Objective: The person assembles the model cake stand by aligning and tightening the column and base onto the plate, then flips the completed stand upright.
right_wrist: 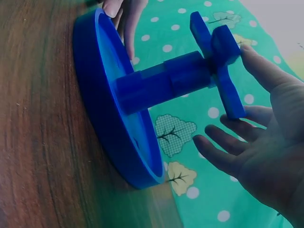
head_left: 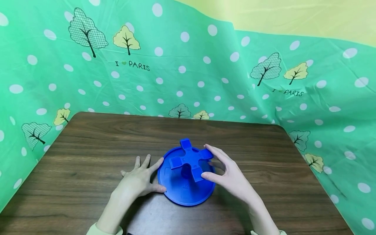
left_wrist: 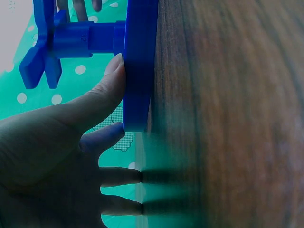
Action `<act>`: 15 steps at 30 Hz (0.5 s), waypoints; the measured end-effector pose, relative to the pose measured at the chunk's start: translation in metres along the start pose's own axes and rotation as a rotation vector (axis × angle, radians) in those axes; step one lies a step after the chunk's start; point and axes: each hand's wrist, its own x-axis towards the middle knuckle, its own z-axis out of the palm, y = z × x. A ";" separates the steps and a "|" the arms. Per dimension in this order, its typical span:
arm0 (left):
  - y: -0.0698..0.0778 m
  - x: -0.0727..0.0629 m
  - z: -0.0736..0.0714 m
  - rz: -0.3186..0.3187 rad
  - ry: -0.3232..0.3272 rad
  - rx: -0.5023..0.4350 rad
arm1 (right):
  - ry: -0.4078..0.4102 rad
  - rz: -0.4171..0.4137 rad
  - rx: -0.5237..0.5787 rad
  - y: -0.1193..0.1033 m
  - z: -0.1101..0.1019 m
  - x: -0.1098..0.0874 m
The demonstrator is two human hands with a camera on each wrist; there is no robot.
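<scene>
A blue stand, likely plastic, sits upright on the table, with a round rimmed base [head_left: 188,197], a short post [right_wrist: 166,78] and a four-armed cross-shaped top [head_left: 191,159]. My left hand [head_left: 137,181] is at the base's left side, fingers spread. Its thumb and index finger touch the rim; the other fingers reach toward the tabletop. On the right side, my right hand [head_left: 232,178] holds the cross-shaped top lightly by two of its arms, its thumb at the near arm and its fingers at the right arm. In the right wrist view the remaining fingers stay loose below the top.
The brown wood-grain table [head_left: 97,147] extends around the stand on every side. Behind it and along both sides hangs a green cloth [head_left: 176,85] with white dots and printed trees. A small dark object shows at the lower frame edge near the left sleeve [head_left: 102,230].
</scene>
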 end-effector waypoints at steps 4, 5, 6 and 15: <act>0.000 0.000 0.000 0.001 0.002 0.001 | 0.010 -0.020 -0.034 -0.001 -0.003 -0.001; 0.000 0.000 0.000 0.002 0.003 0.001 | 0.012 -0.023 -0.046 -0.001 -0.004 -0.001; 0.000 -0.001 0.000 0.002 0.004 0.001 | 0.012 -0.026 -0.055 -0.001 -0.004 -0.001; -0.001 0.000 0.002 0.005 0.016 0.004 | 0.001 -0.054 -0.129 -0.004 -0.005 -0.002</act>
